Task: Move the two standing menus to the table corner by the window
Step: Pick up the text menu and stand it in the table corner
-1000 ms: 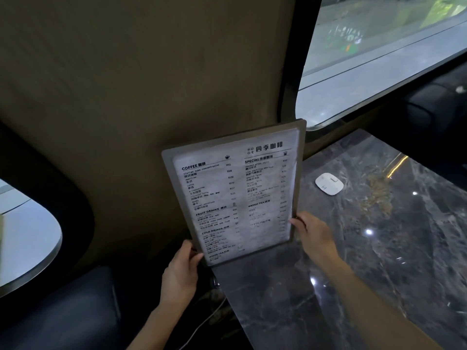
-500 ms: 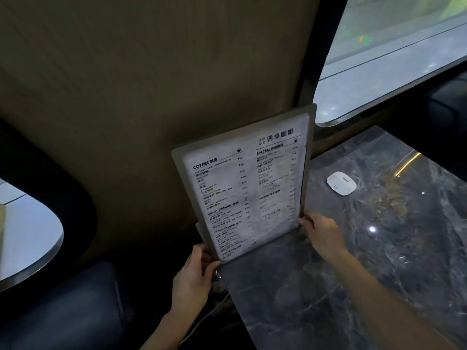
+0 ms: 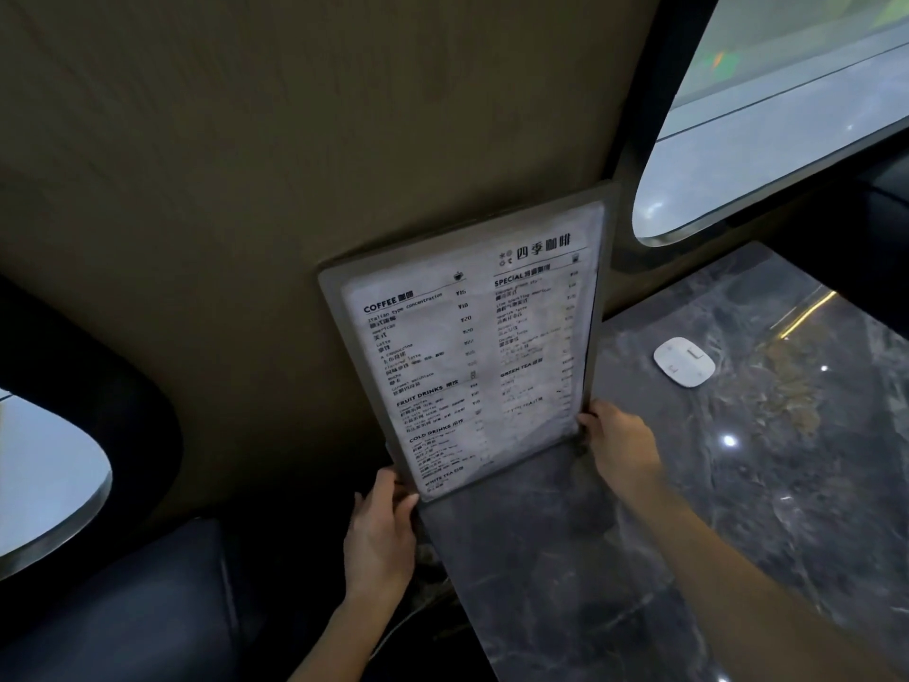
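Observation:
A standing menu (image 3: 472, 347) in a grey frame stands upright at the near-left corner of the dark marble table (image 3: 615, 558), against the tan wall. Its white page lists coffee and special drinks. My left hand (image 3: 381, 529) grips its lower left corner. My right hand (image 3: 620, 445) holds its lower right edge. A second frame edge seems to sit right behind the menu; I cannot tell if it is a second menu.
A small white flat device (image 3: 683, 361) lies on the table to the right of the menu. A window (image 3: 787, 115) sits above the table's far side. A dark seat (image 3: 123, 607) and another window (image 3: 44, 475) are at the left.
The menu has come down and slightly right until its base meets the table corner. Both hands kept their hold and followed it.

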A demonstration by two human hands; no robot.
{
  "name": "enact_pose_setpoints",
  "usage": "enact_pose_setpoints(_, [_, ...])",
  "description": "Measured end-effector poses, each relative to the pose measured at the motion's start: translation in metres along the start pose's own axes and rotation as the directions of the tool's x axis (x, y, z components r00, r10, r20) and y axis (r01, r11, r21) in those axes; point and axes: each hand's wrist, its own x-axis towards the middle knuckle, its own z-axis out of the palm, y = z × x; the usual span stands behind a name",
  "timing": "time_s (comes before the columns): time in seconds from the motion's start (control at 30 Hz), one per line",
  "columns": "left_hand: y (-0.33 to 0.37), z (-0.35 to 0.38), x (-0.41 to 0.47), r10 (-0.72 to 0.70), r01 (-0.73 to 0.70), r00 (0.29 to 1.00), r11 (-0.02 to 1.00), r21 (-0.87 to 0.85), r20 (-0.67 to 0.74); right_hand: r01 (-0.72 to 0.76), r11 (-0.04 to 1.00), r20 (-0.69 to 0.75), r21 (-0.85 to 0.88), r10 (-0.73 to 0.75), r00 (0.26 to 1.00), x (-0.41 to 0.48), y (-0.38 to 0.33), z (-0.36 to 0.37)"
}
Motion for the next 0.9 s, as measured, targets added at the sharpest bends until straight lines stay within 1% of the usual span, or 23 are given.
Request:
enact_pose_setpoints(0.13, [-0.001,0.0,0.005,-0.007,0.007,1.0,0.999,0.043,0.002,0.026,1.0,-0.037,0.007,-0.026,0.999,0.007,-0.008,0.0])
enact_pose_setpoints(0.23, [0.0,0.002,0.006,-0.064,0.065,0.998,0.997,0.029,-0.023,0.042,0.999,-0.047,0.014,-0.041,0.998,0.011,-0.011,0.001])
enact_pose_setpoints(0.3, [0.001,0.003,0.007,-0.096,0.096,0.995,0.995,0.01,-0.012,0.048,0.999,-0.051,0.014,-0.048,0.998,0.012,-0.01,0.001])
enact_pose_setpoints(0.43, [0.004,0.002,0.007,-0.101,0.101,0.995,0.995,-0.003,-0.01,0.038,0.999,-0.047,0.027,-0.037,0.998,0.013,-0.008,0.002])
enact_pose_setpoints(0.63, [0.003,0.002,0.006,-0.08,0.08,0.997,0.997,-0.004,-0.024,0.01,0.998,0.001,0.069,-0.01,1.0,0.01,-0.007,0.001])
enact_pose_setpoints(0.77, [-0.003,-0.001,0.009,-0.057,0.056,0.998,0.998,-0.011,-0.039,-0.021,0.998,-0.05,0.062,0.024,0.998,-0.001,-0.004,-0.001])
enact_pose_setpoints(0.9, [-0.009,-0.006,0.007,-0.08,0.085,0.994,0.994,0.064,-0.079,-0.039,0.999,-0.072,0.032,0.041,0.997,-0.016,0.006,-0.009])
